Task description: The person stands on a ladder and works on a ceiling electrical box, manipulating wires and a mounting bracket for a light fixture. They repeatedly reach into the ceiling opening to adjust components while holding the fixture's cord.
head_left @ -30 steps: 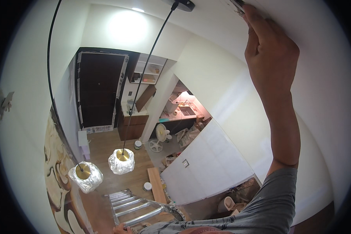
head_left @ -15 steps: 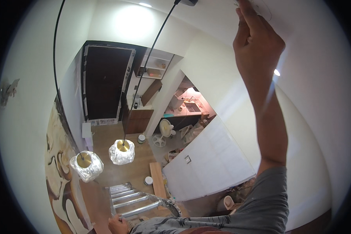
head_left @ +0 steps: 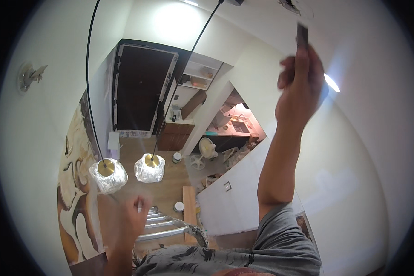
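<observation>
1. Dark grey and flat: a small blade-like piece (head_left: 302, 34), pinched upright between thumb and fingers of the raised right hand (head_left: 303, 86).
2. Sits just below a dark, ragged ceiling opening (head_left: 289, 5), with a visible gap in between.
3. Holds the left hand (head_left: 135, 214) low, partly curled, in front of the body; too blurred to tell whether anything is inside.
4. Appears just beside the metal ladder (head_left: 161, 235) in this view; cannot tell whether touching it.
5. Wears a grey shirt (head_left: 285, 232), patterned with dark marks across the front.
6. Looks down past 2 pendant lamps (head_left: 108, 179), both wrapped in clear plastic, gold-capped, hanging on black cords (head_left: 88, 69).
7. Shows, to the right of the raised wrist, a lit ceiling light (head_left: 331, 83).
8. Includes, at left, a brown-and-cream mural (head_left: 76, 184) and a wall fixture (head_left: 28, 76).
9. Takes in, farther down, a dark door (head_left: 145, 87) edged with pale covering, a wooden cabinet (head_left: 175, 135), a pale fan (head_left: 207, 147) and a wooden board (head_left: 189, 211) beside a white-topped tub (head_left: 178, 206).
</observation>
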`<state>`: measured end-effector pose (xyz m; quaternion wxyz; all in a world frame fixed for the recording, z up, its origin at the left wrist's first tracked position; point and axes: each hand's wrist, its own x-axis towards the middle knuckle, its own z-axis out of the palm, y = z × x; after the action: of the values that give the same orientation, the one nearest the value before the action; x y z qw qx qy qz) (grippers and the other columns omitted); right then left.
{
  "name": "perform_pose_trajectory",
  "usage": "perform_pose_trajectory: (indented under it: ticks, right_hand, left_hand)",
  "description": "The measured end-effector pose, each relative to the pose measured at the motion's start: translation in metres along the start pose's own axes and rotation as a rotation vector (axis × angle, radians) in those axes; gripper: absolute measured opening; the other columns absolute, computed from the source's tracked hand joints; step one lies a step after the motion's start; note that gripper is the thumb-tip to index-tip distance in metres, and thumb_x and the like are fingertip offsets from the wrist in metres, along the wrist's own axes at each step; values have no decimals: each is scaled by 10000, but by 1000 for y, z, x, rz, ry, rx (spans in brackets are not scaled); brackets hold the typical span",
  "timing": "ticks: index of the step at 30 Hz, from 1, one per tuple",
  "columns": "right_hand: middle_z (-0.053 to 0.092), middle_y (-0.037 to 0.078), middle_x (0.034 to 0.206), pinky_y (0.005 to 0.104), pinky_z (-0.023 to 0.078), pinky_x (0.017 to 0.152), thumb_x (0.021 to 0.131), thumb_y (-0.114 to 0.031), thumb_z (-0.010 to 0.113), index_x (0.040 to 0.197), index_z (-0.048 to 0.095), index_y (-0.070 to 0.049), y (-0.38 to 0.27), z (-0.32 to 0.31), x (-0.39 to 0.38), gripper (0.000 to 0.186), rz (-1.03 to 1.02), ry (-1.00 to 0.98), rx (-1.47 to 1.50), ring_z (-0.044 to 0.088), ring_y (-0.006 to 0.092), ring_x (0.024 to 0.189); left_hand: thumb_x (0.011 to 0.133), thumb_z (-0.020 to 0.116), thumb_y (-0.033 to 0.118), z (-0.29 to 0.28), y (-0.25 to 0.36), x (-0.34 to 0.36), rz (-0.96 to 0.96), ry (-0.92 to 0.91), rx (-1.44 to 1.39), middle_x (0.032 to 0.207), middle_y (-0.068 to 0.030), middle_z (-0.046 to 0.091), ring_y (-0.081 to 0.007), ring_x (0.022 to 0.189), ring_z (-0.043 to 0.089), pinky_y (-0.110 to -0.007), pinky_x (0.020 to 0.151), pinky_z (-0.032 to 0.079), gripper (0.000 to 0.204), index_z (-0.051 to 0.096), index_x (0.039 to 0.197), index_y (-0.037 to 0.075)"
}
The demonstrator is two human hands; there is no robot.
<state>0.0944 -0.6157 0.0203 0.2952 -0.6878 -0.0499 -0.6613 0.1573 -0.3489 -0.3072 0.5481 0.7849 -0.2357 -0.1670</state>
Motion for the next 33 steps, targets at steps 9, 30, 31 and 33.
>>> perform_pose_trajectory:
  ticks: [9, 30, 31, 33]
  right_hand:
    - [667, 4, 725, 221, 406, 527, 1054, -156, 605, 1102, 730, 18, 63, -143, -273, 219, 900, -377, -222, 523, 31, 591]
    - [698, 25, 742, 253, 485, 622, 1003, -102, 638, 1129, 728, 47, 49, -159, -537, 215, 1398, -405, -66, 630, 83, 677]
    - [696, 24, 737, 252, 480, 617, 1002, -100, 636, 1128, 728, 46, 49, -160, -538, 213, 1399, -393, -78, 623, 80, 673]
    - [690, 22, 727, 250, 471, 610, 1002, -98, 633, 1121, 727, 47, 43, -160, -533, 210, 1362, -392, -89, 614, 76, 668]
  left_hand:
    - [994, 705, 347, -35, 361, 161, 973, 141, -396, 807, -24, 675, -105, 711, 554, -276, 680, 444, 323, 726, 985, 25]
    - [959, 678, 133, -35, 378, 198, 1184, 369, -379, 748, -21, 667, -69, 632, 480, -263, 572, 365, 158, 742, 892, 5]
    - [958, 680, 138, -41, 373, 195, 1129, 474, -192, 751, -23, 666, -74, 633, 491, -269, 563, 364, 163, 738, 881, 6]
    - [975, 692, 191, -45, 361, 183, 1013, 502, 113, 788, -46, 671, -78, 626, 490, -258, 554, 365, 204, 727, 896, 5]
